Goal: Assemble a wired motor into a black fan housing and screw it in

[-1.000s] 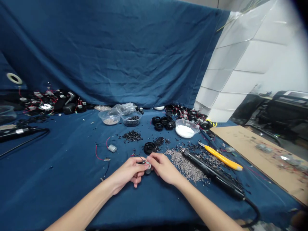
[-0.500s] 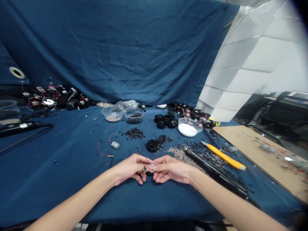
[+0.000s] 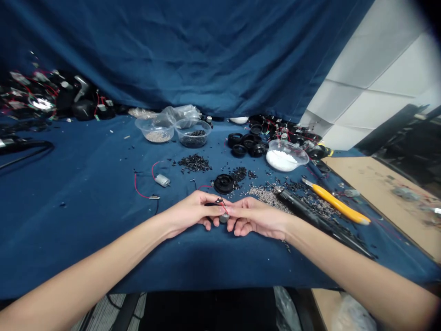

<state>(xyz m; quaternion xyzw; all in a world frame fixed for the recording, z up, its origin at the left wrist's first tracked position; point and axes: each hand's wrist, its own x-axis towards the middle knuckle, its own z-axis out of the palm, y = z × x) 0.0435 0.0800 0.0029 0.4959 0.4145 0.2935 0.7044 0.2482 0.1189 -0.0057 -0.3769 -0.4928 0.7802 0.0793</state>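
- Holding your left hand and right hand fingertip to fingertip above the blue cloth-covered surface, you have the work gathered at one small spot between them.
- Your left grip is closed: the thumb and fingers look pinched on a thin black lead, with a fine red wire curving beside it.
- Your right grip is drawn together as well, its fingertips against the left ones, but you cannot tell from this view whether it is clamped on anything.
- A small silver cylinder sits just below your fingertips, between the two hands and partly hidden by them. It is unclear whether it is held or resting on the surface.
- Judging from this, the step in hand is close fingertip work, matching the black lead to that cylinder.
- The next move calls for steady fingers and a clearer view: your fingertips cover the spot where lead and cylinder meet.
- Just ahead of your hands lies a black wheel, and to the left of it a small wired motor trails red and black leads.
- Toward your right hand are a spill of small silver-grey pieces, a black corded pen tool and a yellow utility knife.
- Farther back stand clear plastic tubs, one holding white pellets.
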